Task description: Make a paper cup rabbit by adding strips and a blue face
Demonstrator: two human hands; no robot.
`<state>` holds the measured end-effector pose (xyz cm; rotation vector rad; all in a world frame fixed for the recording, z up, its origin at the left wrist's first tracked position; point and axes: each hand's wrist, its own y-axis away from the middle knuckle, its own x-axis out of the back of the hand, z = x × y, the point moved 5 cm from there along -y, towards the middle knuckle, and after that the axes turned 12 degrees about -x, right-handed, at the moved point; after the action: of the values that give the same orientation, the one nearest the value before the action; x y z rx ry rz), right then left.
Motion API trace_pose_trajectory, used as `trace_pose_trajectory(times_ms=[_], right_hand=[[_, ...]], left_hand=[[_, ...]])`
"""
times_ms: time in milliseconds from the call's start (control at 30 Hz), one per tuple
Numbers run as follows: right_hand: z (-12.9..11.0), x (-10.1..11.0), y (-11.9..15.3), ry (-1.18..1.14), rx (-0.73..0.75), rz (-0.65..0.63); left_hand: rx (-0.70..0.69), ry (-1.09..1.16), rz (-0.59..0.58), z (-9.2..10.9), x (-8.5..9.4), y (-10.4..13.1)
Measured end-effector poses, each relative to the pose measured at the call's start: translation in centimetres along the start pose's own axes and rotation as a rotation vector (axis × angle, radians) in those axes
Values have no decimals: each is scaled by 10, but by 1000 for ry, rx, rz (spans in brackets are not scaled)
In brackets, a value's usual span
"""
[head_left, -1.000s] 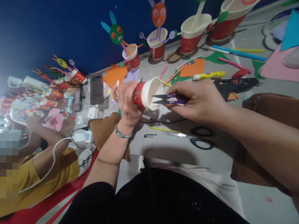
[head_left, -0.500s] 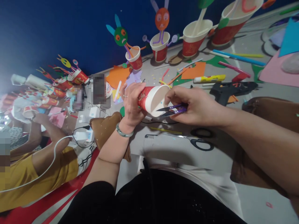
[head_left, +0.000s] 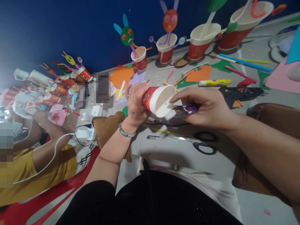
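Note:
A red and white paper cup [head_left: 153, 99] lies tipped in my left hand [head_left: 138, 103], its open mouth facing right. My left fingers are wrapped round the cup's base and side. Small purple-handled snips [head_left: 190, 108] are held in my right hand [head_left: 202, 107], just right of the rim. The blades are blurred and lie beside the cup's mouth. My right index finger reaches to the rim. Inside the cup a small blue speck shows.
Decorated cups [head_left: 166, 51] stand along the blue wall. Orange paper [head_left: 199, 73], a yellow glue stick [head_left: 215, 82], a black glue gun [head_left: 231, 95] and black-handled scissors [head_left: 205, 148] lie around. A brown bag [head_left: 276, 125] is at right; a person in yellow [head_left: 56, 162] sits left.
The snips have moved right, away from the cup's mouth, where their blades were over the rim. The whole view has shifted slightly, and my left hand still holds the cup.

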<state>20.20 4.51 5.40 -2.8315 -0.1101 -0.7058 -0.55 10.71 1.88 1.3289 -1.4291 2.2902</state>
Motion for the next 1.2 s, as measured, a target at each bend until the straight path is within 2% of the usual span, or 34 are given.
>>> trace_pose_trajectory(times_ms=[100,233,333,467,567,667,733,800,900,967,1100,1200], right_hand=[[4,-6,0,170,-14,-85],[9,-11,0,238,7,-102],[7,-9,0,76,-20,-39],[10,-2,-6,-179,-170,65],[19,0,-13,-282,-248,78],[34,-1,-19,-385,-340,58],[41,-4,-21,-421,-388,7],[45,-7,-20,-409,-416,-58],[42,-9,-19,-350,-389,-92],[38,-9,-18,-306,-354,-106],[34,-12,-17,-260,-317,-143],[29,-13,-16,-258,-286,-176]], left_hand=[[10,37,36,1,4,0],[-40,174,-17,4,2,-2],[-2,314,-66,1,-6,-1],[177,626,-150,-2,-22,1],[304,924,-257,6,-29,2],[412,1094,-361,13,-32,3],[417,1124,-344,13,-29,0],[371,1112,-266,11,-23,-4],[343,1081,-186,6,-15,-9],[377,1087,-216,6,-12,-11],[409,1196,-369,15,-11,-12],[448,1293,-437,21,-10,-12]])
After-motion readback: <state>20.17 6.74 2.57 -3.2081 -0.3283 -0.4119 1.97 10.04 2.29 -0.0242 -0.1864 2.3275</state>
